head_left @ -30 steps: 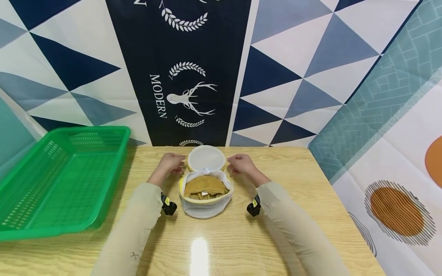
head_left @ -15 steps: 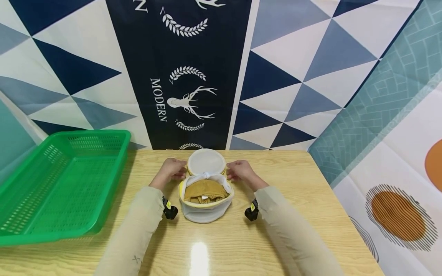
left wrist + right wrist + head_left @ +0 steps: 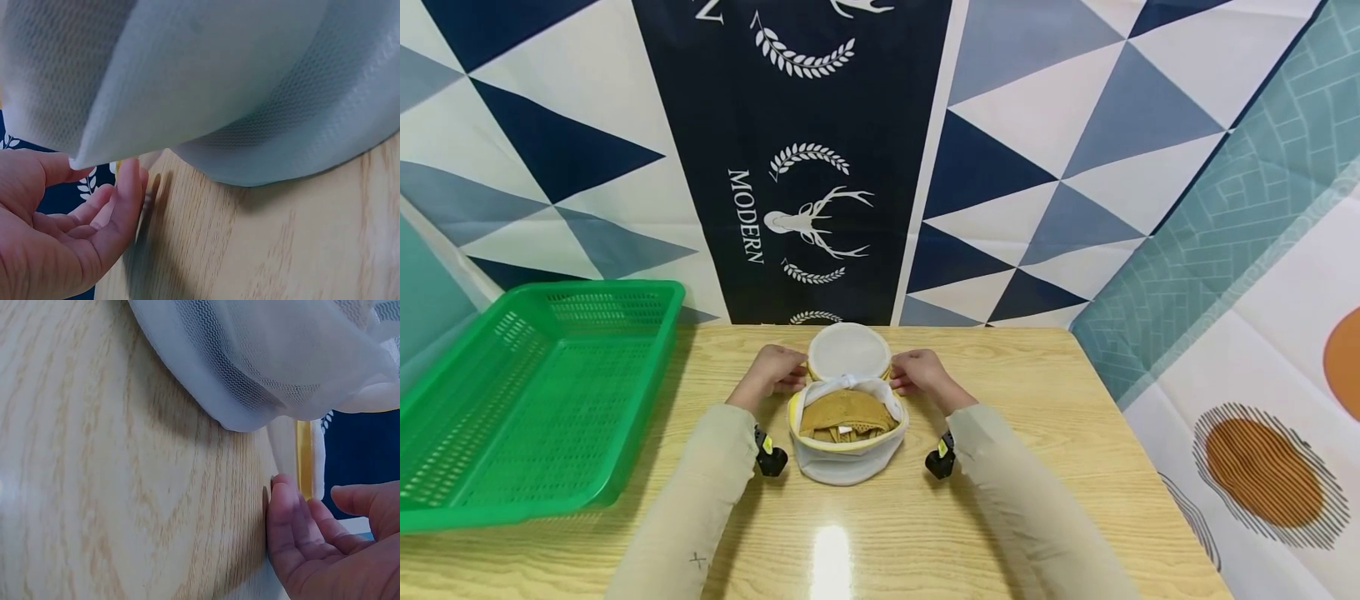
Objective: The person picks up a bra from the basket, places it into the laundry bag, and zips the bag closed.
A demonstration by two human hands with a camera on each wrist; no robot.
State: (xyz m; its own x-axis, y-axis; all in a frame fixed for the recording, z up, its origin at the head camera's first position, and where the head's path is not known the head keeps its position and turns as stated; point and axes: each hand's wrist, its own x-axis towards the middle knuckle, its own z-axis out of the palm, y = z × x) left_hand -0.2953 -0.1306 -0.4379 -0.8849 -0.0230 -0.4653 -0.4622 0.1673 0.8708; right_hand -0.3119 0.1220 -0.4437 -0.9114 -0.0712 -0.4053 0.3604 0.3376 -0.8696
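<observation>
While fingers (image 3: 282,519) flank the lid (image 3: 848,352), tabletop (image 3: 1030,383) extends rightward.

The mesh bag (image 3: 847,467) is white with a yellow edge, and its net has tiny wavy lines. The round lid (image 3: 849,352) is white with yellow round its side. The garment (image 3: 842,408) in the bag is mustard brown with a white tag (image 3: 845,430). The basket (image 3: 602,400) is all green. The table (image 3: 1000,367) is light yellow-brown with wood lines. The sleeves (image 3: 692,500) are cream. The wall cloth (image 3: 1000,150) has white, dark blue and grey-blue triangles, plus a dark blue stripe (image 3: 880,108) with a white deer (image 3: 805,222).
</observation>
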